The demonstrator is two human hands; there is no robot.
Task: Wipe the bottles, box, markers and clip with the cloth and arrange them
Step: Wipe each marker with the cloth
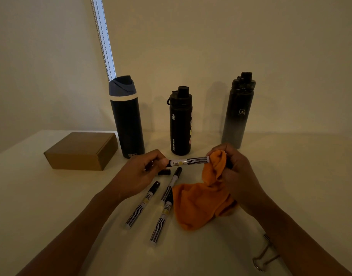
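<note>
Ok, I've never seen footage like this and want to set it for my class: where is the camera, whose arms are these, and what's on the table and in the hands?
There is no machine here: a person wears one wide-angle camera on the head, so you look down over their two arms at a pale table. The left hand grips a marker by its dark end; the right hand pinches an orange cloth round the other end, as if wiping it. Three more markers lie nearer the camera. At the back three dark bottles stand upright, with a brown box to their left. A metal clip lies by the right forearm.
</note>
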